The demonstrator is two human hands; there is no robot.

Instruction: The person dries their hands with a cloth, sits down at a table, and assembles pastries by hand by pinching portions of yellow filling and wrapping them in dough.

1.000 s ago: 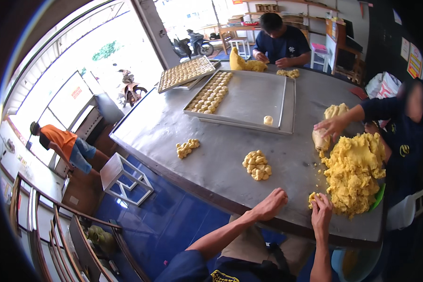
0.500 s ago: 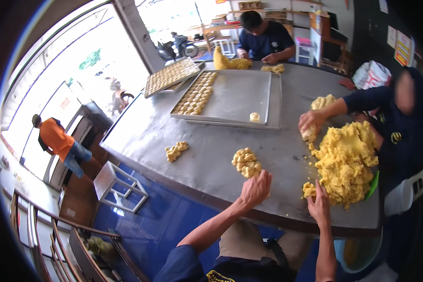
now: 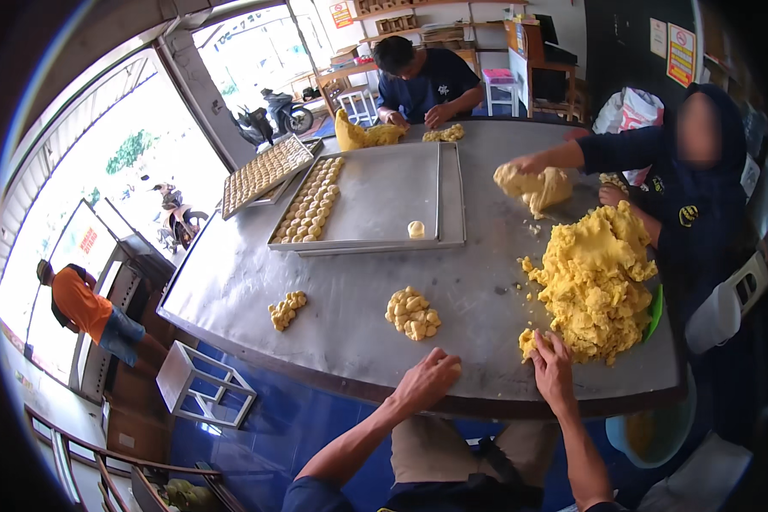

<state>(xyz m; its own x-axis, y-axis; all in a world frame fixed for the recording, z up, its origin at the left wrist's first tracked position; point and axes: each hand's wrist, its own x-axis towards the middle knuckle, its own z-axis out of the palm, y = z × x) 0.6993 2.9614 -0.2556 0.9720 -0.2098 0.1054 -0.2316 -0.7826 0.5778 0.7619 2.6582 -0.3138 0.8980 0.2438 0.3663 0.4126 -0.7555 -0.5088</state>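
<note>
My left hand (image 3: 427, 381) is curled closed over the table's front edge, with a small pale dough piece (image 3: 457, 368) showing at its fingertips. Just beyond it lies a heap of dough pieces (image 3: 412, 313), and a smaller cluster of dough pieces (image 3: 288, 311) sits farther left. My right hand (image 3: 554, 369) has its fingers bent onto a small yellow crumbly clump (image 3: 528, 342). That clump lies at the near left foot of a large yellow crumbly mound (image 3: 602, 282); the fingers partly cover it.
A metal tray (image 3: 375, 246) holds rows of dough balls; another full tray (image 3: 267, 175) leans behind it. Across the table a person (image 3: 427, 85) handles dough. At right, another person's hand (image 3: 529, 164) grips a dough lump (image 3: 542, 189). A white stool (image 3: 203, 384) stands left.
My left hand has drawn back from the dough heap toward the table edge. My right fingers have closed in on the yellow clump. The co-worker's dough lump has moved away from the mound. The view has shifted.
</note>
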